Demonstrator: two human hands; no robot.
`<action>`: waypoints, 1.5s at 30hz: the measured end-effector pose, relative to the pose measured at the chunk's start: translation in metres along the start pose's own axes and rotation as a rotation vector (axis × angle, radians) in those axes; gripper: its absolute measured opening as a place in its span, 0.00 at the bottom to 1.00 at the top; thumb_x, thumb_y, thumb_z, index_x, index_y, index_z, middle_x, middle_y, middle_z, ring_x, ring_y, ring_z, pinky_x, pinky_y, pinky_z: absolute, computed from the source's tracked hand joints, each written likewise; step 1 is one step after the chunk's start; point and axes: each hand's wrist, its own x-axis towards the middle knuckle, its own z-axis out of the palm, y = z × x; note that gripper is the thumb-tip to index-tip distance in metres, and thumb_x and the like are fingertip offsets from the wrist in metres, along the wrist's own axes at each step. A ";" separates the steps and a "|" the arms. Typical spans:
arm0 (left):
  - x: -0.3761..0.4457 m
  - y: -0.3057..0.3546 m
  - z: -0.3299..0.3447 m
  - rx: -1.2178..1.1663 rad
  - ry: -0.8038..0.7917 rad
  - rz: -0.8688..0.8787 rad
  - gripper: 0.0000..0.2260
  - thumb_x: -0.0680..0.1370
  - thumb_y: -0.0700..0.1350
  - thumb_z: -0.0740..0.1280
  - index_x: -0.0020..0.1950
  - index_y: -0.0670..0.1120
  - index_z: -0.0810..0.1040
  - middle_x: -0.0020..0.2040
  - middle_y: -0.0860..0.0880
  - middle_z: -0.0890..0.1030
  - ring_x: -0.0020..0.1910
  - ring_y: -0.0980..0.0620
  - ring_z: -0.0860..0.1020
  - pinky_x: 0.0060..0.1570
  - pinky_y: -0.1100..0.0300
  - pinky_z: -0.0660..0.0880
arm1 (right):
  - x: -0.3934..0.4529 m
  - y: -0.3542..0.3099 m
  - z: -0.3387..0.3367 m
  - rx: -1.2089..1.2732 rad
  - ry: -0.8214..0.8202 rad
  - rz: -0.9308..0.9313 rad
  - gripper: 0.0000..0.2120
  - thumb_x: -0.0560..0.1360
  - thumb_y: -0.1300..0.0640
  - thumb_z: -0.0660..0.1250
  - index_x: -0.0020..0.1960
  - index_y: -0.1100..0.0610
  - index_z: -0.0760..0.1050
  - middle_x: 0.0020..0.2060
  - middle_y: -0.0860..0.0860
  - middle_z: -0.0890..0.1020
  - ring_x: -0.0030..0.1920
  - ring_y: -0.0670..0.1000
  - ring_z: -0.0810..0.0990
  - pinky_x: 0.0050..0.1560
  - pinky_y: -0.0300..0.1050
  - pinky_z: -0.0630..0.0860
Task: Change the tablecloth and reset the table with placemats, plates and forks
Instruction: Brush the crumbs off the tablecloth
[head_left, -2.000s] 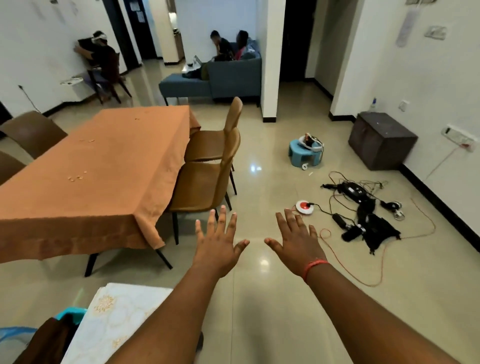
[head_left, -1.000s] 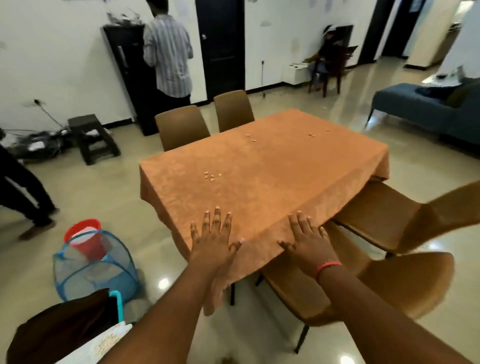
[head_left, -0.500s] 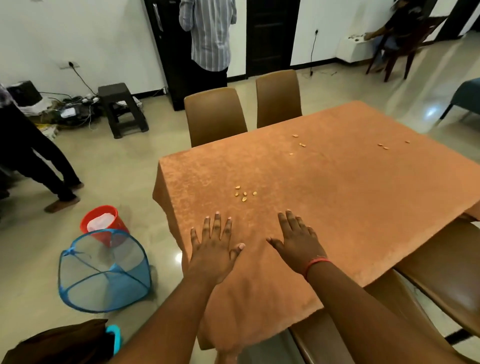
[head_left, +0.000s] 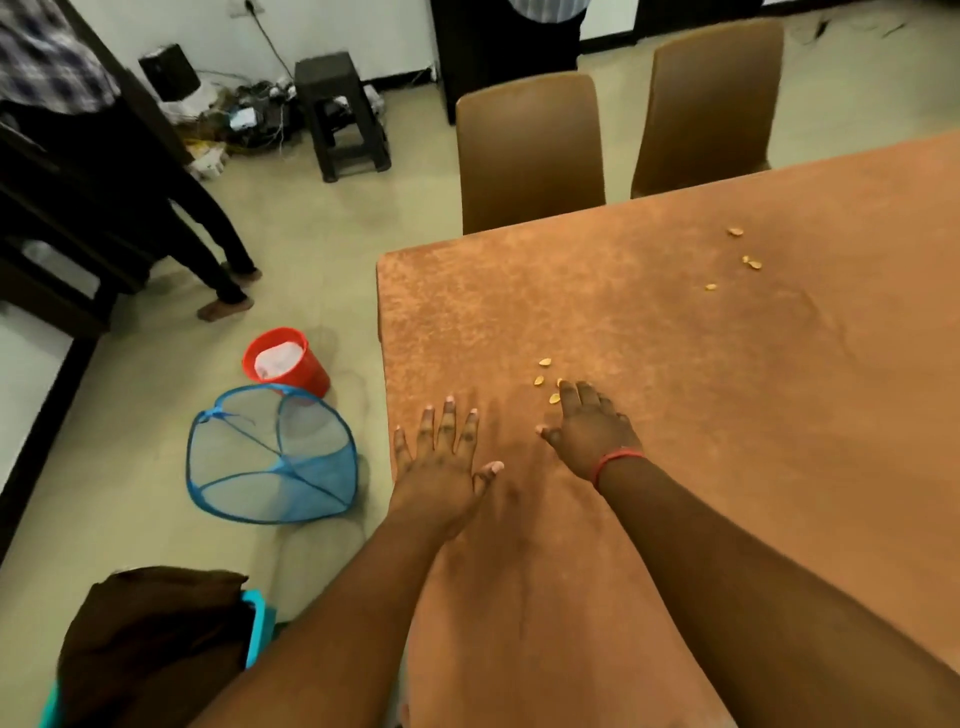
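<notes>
1. An orange tablecloth covers the table, filling the right half of the view and hanging over the near edge and the left end.
2. The left hand lies palm down near the cloth's left edge, fingers straight and spread, thumb out to the right, gripping nothing.
3. The right hand is just right of it and a little farther in, palm down, with a red band round the wrist. Its fingers bend slightly at the tips; whether they pinch anything cannot be told.
4. A small cluster of yellowish crumbs lies at the right fingertips, one crumb right beside the index finger.
5. More crumbs are scattered far to the right on the cloth, well apart from both hands.
6. Two brown chairs stand at the far side of the table: one near the far left corner, another to its right.
7. On the floor left of the table, a blue mesh hamper lies on its side, with a red bucket just beyond it and touching it in the view.
8. A dark stool stands far left by the wall, beside a tangle of cables.
9. A standing person's legs show at far left.
10. At the near left corner a brown cloth lies over something turquoise.
</notes>
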 end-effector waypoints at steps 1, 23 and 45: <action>0.003 0.002 0.003 -0.009 -0.009 -0.008 0.33 0.80 0.68 0.39 0.80 0.54 0.35 0.81 0.48 0.35 0.80 0.43 0.37 0.75 0.37 0.37 | 0.009 0.000 0.000 -0.016 -0.001 -0.007 0.35 0.79 0.39 0.60 0.79 0.52 0.52 0.78 0.54 0.57 0.77 0.59 0.57 0.71 0.59 0.63; 0.090 0.036 0.034 -0.136 -0.138 0.105 0.30 0.84 0.60 0.47 0.82 0.51 0.42 0.82 0.46 0.40 0.80 0.43 0.39 0.76 0.37 0.38 | 0.078 -0.002 0.028 -0.019 0.226 -0.154 0.16 0.76 0.70 0.59 0.61 0.60 0.77 0.58 0.58 0.77 0.57 0.59 0.73 0.54 0.50 0.74; 0.177 0.078 0.012 -0.085 0.029 0.100 0.14 0.81 0.48 0.64 0.66 0.49 0.73 0.61 0.46 0.75 0.60 0.44 0.76 0.59 0.46 0.72 | 0.073 0.023 0.044 0.015 0.280 -0.103 0.10 0.78 0.59 0.65 0.59 0.57 0.75 0.51 0.57 0.76 0.51 0.58 0.73 0.43 0.45 0.68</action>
